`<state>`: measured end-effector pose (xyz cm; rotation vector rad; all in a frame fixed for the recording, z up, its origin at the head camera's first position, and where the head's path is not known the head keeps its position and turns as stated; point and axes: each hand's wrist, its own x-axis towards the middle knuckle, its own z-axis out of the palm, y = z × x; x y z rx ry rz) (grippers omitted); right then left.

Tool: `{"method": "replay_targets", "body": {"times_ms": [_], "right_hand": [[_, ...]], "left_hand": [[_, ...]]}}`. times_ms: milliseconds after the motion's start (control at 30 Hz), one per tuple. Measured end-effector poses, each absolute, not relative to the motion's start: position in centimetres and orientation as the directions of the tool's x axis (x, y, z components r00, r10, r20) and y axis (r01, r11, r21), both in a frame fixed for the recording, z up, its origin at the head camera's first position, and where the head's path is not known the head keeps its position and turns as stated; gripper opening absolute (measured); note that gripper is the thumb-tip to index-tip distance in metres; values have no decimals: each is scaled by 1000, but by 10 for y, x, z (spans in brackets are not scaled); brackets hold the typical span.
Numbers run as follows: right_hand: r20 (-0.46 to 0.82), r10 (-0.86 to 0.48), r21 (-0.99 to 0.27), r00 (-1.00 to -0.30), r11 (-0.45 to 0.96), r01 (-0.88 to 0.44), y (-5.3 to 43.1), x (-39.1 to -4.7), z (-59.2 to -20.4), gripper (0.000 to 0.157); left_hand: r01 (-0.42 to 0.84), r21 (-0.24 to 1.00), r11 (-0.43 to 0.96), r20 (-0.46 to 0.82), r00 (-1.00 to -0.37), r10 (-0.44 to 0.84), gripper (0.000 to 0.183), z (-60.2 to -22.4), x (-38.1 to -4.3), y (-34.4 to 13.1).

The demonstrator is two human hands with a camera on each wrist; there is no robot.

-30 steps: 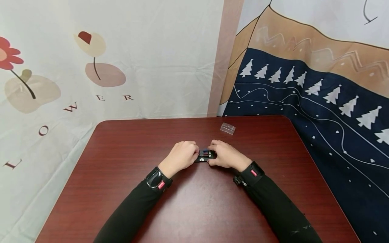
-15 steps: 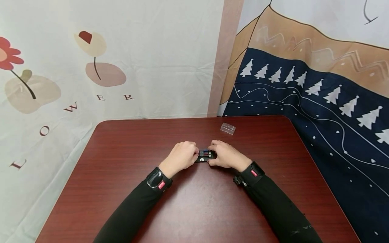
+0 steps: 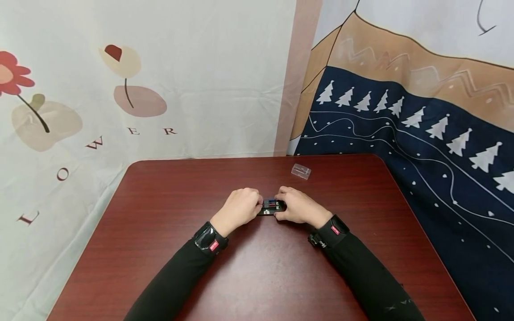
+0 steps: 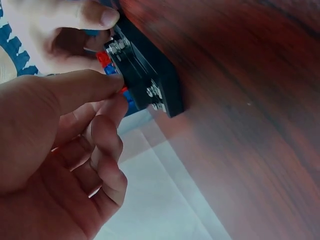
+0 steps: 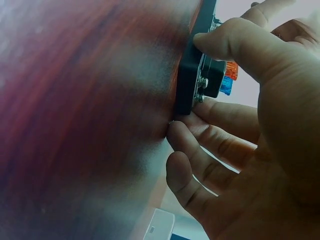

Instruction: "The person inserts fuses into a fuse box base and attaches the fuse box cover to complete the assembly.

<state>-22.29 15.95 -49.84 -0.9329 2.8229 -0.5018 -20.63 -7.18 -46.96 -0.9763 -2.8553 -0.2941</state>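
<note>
A black fuse block [image 3: 267, 212] lies on the table between both hands, with metal screws along its sides. Small red and blue blade fuses stand in a row on it; a red fuse [image 4: 103, 58] and a blue fuse [image 4: 110, 69] show in the left wrist view. My left hand [image 3: 239, 207] pinches at the left end of this row with thumb and forefinger, which partly cover the fuse there. My right hand [image 3: 300, 206] grips the block across its right end, thumb on the near edge, fingers on the far side. In the right wrist view its thumb presses the block's rim [image 5: 189, 75].
A clear plastic cover [image 3: 301, 171] lies near the back edge of the red-brown wooden table [image 3: 257, 276]. Printed cloths [image 3: 225, 89] hang right behind the table. Black wrist bands with cameras [image 3: 317, 240] sit on both forearms.
Both hands and the block keep their places on the table. The head view has tilted very slightly, so the scene sits a little lower.
</note>
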Motion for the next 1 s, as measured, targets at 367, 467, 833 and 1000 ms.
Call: {"method": "replay_targets", "body": {"times_ms": [367,467,833,1000], "right_hand": [[-29,-595,-358,-803,756,-548,159,-223,-499,53],[-34,-594,-354,-804,759,-546,161,-223,-499,53],[-17,-602,-344,-798,753,-561,162,-225,-500,52],[-18,-604,-347,-797,751,-562,162,-224,-501,50]], "left_hand": [[524,232,819,133,-851,507,21,-460,-213,-101],[518,246,819,96,-854,511,37,-462,-215,-106],[559,240,794,12,-819,573,52,-482,-210,-102],[567,234,790,-16,-810,586,49,-487,-210,-97]]}}
